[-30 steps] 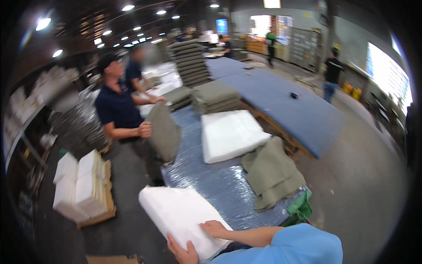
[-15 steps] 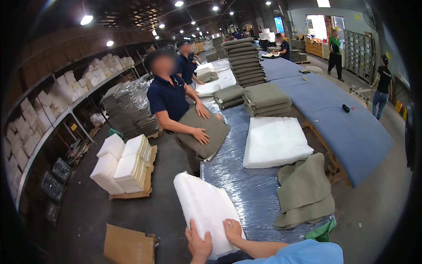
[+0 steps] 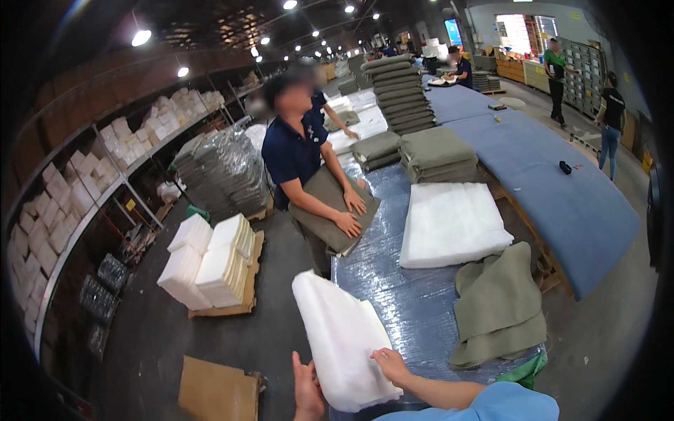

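Note:
A thick white cushion pad [image 3: 344, 351] with a cream layer along its right edge stands tilted at the near left end of the plastic-wrapped table [image 3: 386, 281]. My left hand [image 3: 307, 389] is beside its lower left side, fingers stretched and apart; contact there is unclear. On the lower right edge, my right hand [image 3: 391, 367] has its fingers curled, gripping the pad. To the right lies a crumpled olive-grey fabric cover [image 3: 498, 309]. Beyond it rests another white pad [image 3: 455, 226].
Across the table's left side, a co-worker presses both hands on an olive-grey cushion [image 3: 326, 207]. Folded covers [image 3: 437, 156] and a tall cushion stack [image 3: 399, 95] stand farther back. A blue-topped table [image 3: 540, 189] runs along the right. White foam blocks [image 3: 210, 259] sit on the left floor.
My left hand has come off the pad's face to its left side, fingers spreading. The right hand has moved to the pad's right edge. The view has shifted slightly left.

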### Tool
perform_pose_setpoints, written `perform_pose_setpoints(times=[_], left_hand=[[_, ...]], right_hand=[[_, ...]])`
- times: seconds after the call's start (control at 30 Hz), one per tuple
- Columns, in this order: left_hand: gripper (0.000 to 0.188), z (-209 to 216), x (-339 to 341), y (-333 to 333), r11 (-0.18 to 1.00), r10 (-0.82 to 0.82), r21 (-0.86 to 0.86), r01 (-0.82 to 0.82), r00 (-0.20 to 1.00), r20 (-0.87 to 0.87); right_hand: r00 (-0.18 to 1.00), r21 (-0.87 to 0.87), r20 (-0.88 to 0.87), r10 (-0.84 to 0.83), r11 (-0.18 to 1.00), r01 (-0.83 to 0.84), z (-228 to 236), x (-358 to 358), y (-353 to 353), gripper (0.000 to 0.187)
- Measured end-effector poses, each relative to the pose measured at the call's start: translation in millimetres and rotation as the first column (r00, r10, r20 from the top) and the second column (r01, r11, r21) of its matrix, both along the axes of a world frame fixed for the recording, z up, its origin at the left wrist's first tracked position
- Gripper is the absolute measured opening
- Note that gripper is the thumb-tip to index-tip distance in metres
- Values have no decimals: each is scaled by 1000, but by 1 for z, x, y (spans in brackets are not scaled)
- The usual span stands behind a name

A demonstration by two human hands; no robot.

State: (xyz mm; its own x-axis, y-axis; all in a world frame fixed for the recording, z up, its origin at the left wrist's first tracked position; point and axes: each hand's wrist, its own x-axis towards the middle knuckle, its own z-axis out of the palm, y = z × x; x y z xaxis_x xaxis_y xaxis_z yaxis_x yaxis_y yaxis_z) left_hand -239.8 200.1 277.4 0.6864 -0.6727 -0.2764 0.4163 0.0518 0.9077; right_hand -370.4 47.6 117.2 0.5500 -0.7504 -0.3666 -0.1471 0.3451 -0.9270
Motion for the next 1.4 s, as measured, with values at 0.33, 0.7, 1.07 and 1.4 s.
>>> perform_pose_setpoints(times=[0.33,0.7,1.07,1.4], left_hand=[[77,-50,17,14,974,-213,-148,170,913,-349],[69,-31,-7,21,965,-113,260,-38,835,538],[83,-11,21,11,904,-324,427,20,684,653],[87,-38,24,12,852,-428,509,-126,392,814]], right_hand=[[989,129,90,118,983,-129,20,12,23,54],[928,477,336,161,821,-315,47,5,13,69],[996,-587,-35,80,805,-85,70,38,64,46],[994,-758,-88,66,643,-110,26,52,66,33]])
